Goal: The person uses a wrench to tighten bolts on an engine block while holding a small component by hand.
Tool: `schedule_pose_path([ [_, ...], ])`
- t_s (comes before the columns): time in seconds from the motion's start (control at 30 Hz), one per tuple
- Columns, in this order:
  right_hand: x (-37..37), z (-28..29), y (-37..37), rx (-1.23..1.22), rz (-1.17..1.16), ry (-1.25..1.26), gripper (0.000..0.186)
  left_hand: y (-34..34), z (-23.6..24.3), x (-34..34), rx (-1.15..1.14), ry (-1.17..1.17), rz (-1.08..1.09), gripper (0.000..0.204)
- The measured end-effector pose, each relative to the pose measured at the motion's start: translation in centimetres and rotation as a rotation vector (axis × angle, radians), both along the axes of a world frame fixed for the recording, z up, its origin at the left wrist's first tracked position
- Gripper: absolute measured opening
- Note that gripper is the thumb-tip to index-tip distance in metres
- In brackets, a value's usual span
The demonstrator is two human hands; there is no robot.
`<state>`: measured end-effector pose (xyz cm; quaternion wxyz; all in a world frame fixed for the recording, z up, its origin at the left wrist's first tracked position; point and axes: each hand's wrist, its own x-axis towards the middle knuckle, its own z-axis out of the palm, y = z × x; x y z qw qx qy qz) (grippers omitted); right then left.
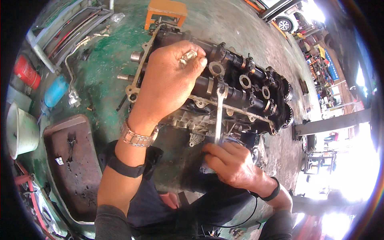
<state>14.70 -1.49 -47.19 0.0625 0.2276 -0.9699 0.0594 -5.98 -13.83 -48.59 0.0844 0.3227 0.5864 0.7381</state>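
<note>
My right hand is closed round the lower end of a silver wrench. The wrench's upper end sits at a bolt on the near edge of an engine cylinder head, beside a dark camshaft. Above the far left part of the head, my left hand is curled in a closed grip. Small shiny pieces show between its thumb and fingers; what they are I cannot make out. Pale round openings lie in a row between the two camshafts.
At left lies a brown tray with oily bits and a dark tool. A white bucket, a blue bottle and a red cylinder stand beyond it. Behind the head is an orange stool. A metal beam is at right.
</note>
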Motion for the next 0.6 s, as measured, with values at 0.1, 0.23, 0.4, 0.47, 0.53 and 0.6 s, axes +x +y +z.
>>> schedule_pose_path([
  [0.1, 1.2, 0.0, 1.2, -0.043, -0.069, -0.036, 0.024, -0.1, -0.2, 0.3, -0.080, -0.051, -0.154, 0.018],
  [0.23, 2.2, -0.2, 2.7, -0.151, -0.164, -0.016, 0.025, 0.3, -0.4, 1.1, -0.041, -0.168, -0.327, 0.020],
  [0.4, 2.9, -0.1, 3.9, -0.246, -0.265, 0.036, 0.027, 0.9, -0.5, 1.4, -0.084, -0.068, -0.301, 0.017],
  [0.47, 3.1, 0.0, 4.4, -0.354, -0.307, 0.023, 0.024, 0.9, -0.6, 1.6, -0.108, -0.062, -0.303, 0.017],
  [0.53, 3.3, 0.1, 4.8, -0.459, -0.346, 0.012, 0.023, 0.9, -0.6, 1.7, -0.146, -0.073, -0.312, 0.017],
  [0.6, 3.5, 0.2, 5.2, -0.623, -0.436, -0.019, 0.017, 0.9, -0.6, 1.8, -0.142, -0.070, -0.301, 0.016],
])
